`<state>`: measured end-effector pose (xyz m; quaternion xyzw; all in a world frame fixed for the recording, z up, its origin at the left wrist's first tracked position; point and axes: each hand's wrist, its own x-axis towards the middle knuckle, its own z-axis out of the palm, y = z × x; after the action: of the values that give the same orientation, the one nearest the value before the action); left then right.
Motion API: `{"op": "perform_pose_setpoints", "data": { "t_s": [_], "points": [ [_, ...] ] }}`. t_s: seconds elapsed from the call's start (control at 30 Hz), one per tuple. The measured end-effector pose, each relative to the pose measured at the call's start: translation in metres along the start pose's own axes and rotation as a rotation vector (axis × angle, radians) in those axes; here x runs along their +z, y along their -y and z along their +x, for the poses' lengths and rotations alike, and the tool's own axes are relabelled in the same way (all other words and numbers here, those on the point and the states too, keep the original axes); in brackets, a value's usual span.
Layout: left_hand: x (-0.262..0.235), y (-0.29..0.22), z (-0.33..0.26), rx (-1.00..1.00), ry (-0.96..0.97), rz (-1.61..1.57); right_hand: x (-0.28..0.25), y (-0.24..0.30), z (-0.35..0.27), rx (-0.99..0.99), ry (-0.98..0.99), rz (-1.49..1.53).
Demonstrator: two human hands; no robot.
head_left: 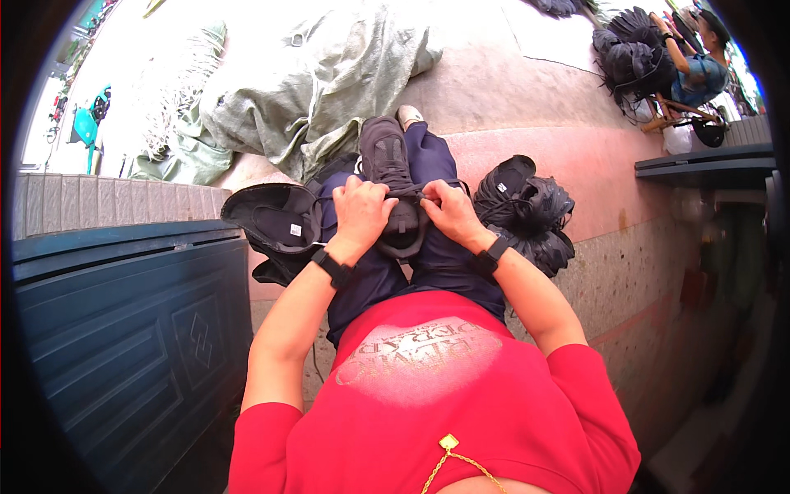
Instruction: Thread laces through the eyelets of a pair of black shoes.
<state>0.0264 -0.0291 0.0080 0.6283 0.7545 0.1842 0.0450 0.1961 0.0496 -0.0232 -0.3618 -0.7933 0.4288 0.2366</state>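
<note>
Pinching black laces (405,191), both hands (360,212) (453,212) flank a shoe (385,151) above pink, seemingly stone paving (597,169).

A blue panelled door (136,346) stands left, with pale sacking (276,99) ahead and another person (702,80) upper right.

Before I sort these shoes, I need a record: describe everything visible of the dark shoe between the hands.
The dark grey-black, fabric-looking lace-up shoe has dark laces, a tongue and a dark opening. It lies over the navy-trousered legs, rounded toe pointing away from the person, opening toward them. The bare left hand and bare right hand appear to pinch the laces from either side. Its sole is mostly hidden.
</note>
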Motion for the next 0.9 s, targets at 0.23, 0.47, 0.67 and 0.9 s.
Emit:
{"op": "perform_pose_setpoints", "data": {
  "t_s": [0.23, 0.47, 0.67, 0.9],
  "points": [
    [0.003, 0.011, 0.021, 0.229, 0.034, 0.162, -0.004, -0.002, 0.000, -0.362, 0.061, -0.267],
    [0.009, 0.011, 0.030, 0.017, 0.081, -0.225, -0.009, 0.027, 0.012, -0.553, 0.164, -0.829],
    [0.039, 0.013, 0.056, 0.016, 0.266, -0.770, -0.059, 0.126, 0.032, -0.524, -0.207, 0.243],
    [0.002, -0.005, 0.058, 0.004, 0.309, -0.286, -0.176, 0.178, 0.049, -0.658, -0.365, 0.642]
  ]
}}
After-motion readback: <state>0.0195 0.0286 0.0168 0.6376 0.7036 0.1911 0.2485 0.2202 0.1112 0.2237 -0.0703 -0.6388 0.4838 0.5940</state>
